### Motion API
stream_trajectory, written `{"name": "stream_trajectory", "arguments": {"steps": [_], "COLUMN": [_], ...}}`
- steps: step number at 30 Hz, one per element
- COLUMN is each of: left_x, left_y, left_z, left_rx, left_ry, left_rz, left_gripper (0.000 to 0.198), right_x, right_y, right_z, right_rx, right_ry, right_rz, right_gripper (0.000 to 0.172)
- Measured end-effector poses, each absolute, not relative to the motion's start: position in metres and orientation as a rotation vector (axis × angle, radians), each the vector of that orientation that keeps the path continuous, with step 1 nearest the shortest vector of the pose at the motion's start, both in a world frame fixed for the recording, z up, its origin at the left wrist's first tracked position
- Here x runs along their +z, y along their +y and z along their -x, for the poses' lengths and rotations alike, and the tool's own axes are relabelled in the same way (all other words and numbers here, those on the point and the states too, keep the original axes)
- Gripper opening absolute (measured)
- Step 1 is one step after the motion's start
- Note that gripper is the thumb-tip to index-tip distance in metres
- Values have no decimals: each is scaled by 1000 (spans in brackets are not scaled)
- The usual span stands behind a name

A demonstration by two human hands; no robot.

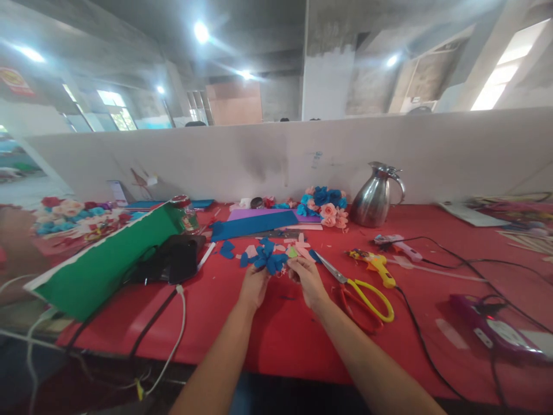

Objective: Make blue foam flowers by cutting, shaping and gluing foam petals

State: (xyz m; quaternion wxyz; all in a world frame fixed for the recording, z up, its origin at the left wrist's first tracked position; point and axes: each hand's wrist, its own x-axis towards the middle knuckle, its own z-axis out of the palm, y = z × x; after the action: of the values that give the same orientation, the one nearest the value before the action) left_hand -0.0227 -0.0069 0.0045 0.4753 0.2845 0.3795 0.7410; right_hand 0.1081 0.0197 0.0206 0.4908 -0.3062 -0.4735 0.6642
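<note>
A blue paper flower [266, 255] with spread petals is held in my left hand [254, 285], whose fingers are closed under its base. Close on the right, my right hand [307, 278] pinches at a blue paper petal [281, 261] along the flower's edge; whether that petal is joined to the flower I cannot tell. Loose blue petals [227, 249] and pink petals [303, 249] lie on the red tabletop [224, 323] just beyond the hands. Scissors [369, 300] with yellow and red handles rest to the right of my right hand, blades pointing away.
A yellow glue gun [380, 270], a pink-white glue gun [404, 248] and a purple power box [496, 325] with cables occupy the right. Behind are a steel jug [375, 199], finished flowers [326, 202] and blue paper [254, 225]. A green board [103, 265] and black pouch [175, 259] stand left.
</note>
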Motion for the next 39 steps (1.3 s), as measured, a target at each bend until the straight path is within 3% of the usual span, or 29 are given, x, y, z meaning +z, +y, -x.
{"name": "stream_trajectory", "arguments": {"steps": [12, 18, 24, 39], "left_x": [6, 6, -2, 6], "left_y": [-9, -11, -12, -14], "left_z": [26, 25, 30, 16], "left_rx": [1814, 1739, 1709, 1667], "left_ry": [979, 907, 926, 979], "left_rz": [-639, -763, -732, -897], "left_gripper": [28, 21, 24, 16], "right_x": [23, 24, 26, 30], "right_y": [25, 21, 20, 17], "right_z": [-110, -110, -111, -110], "right_rx": [1575, 1712, 1640, 1747], "right_ry": [-1024, -1181, -1226, -1119], "right_rz": [812, 741, 654, 696], "right_gripper": [32, 32, 24, 26]}}
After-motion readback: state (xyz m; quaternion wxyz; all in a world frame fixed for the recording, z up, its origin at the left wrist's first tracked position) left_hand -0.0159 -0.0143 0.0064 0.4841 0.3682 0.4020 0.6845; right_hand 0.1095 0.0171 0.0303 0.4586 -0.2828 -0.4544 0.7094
